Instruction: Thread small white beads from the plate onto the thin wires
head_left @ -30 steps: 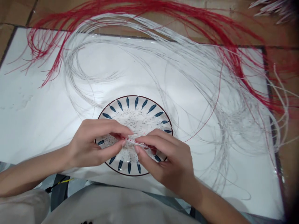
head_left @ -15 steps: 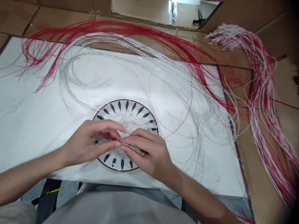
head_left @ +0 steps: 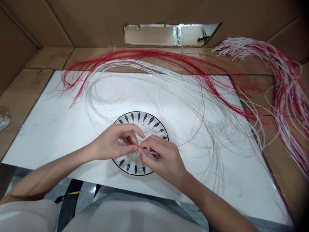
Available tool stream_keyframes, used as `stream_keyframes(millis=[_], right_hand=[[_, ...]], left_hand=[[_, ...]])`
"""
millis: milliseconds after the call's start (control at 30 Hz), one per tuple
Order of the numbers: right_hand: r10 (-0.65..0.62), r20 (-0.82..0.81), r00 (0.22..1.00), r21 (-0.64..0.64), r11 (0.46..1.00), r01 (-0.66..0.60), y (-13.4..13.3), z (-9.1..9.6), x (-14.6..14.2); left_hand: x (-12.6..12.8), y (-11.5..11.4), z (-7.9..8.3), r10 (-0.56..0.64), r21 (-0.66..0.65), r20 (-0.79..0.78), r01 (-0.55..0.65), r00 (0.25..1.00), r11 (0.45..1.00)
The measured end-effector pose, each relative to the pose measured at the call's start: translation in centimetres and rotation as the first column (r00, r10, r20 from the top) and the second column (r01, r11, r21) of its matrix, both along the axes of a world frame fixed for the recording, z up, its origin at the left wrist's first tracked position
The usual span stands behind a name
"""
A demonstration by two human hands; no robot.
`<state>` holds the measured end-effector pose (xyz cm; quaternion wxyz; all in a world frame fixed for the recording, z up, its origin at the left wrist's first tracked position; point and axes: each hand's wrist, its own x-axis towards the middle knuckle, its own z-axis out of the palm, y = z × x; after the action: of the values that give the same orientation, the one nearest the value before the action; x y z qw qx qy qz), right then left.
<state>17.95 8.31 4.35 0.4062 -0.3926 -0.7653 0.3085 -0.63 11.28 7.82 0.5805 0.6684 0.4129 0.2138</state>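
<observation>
My left hand [head_left: 113,143] and my right hand [head_left: 161,158] meet above a round ceramic plate [head_left: 147,125] with blue leaf marks around its rim. Their fingertips pinch a short red-and-white strand [head_left: 149,150], which lies mostly hidden between my fingers. Small white pieces [head_left: 134,159] fill the plate beneath my hands. Long white strands [head_left: 169,85] and red strands [head_left: 147,55] curve across a white sheet [head_left: 48,129] beyond the plate. A thick red-and-white bundle [head_left: 285,80] trails down the far right.
Cardboard walls [head_left: 72,19] surround the white sheet, with a narrow opening [head_left: 149,35] at the back. A transparent lump [head_left: 3,121] sits at the left edge. A yellow-and-black stick [head_left: 70,195] shows on the floor below the sheet, near my body.
The view has tilted up and back, showing more cardboard and the whole sheet. My hands stay together above the plate, still pinching the strand.
</observation>
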Motion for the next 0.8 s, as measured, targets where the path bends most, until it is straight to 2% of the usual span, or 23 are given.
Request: stream_keyframes(millis=[233, 367, 500, 633, 733, 800], right_hand=[[-0.109, 0.013, 0.994, 0.017, 0.994, 0.109, 0.4, 0.8, 0.7], [-0.096, -0.006, 0.995, 0.008, 0.995, 0.096, 0.4, 0.9, 0.7], [-0.023, 0.011, 1.000, -0.001, 1.000, 0.023, -0.1, 0.4, 0.2], [-0.004, 0.017, 1.000, -0.009, 1.000, 0.004, -0.2, 0.1, 0.0], [-0.022, 0.003, 1.000, -0.064, 0.998, 0.022, 0.1, 0.1, 0.1], [-0.035, -0.010, 0.999, -0.087, 0.996, 0.034, 0.2, 0.2, 0.2]], left_hand=[[1.0, 1.6, 2.9, -0.046, 0.123, -0.106, 0.059, 0.993, 0.991], [0.7, 1.5, 4.1, -0.097, 0.188, -0.210, 0.137, 0.973, 0.972], [-0.6, 0.6, 4.1, -0.121, 0.233, -0.293, 0.193, 0.949, 0.953], [-1.4, 0.3, 3.2, -0.121, 0.202, -0.312, 0.190, 0.942, 0.961], [-1.5, 0.5, 2.9, -0.078, 0.252, -0.282, 0.152, 0.956, 0.956], [-1.9, 0.1, 3.4, -0.048, 0.333, -0.199, 0.114, 0.979, 0.936]])
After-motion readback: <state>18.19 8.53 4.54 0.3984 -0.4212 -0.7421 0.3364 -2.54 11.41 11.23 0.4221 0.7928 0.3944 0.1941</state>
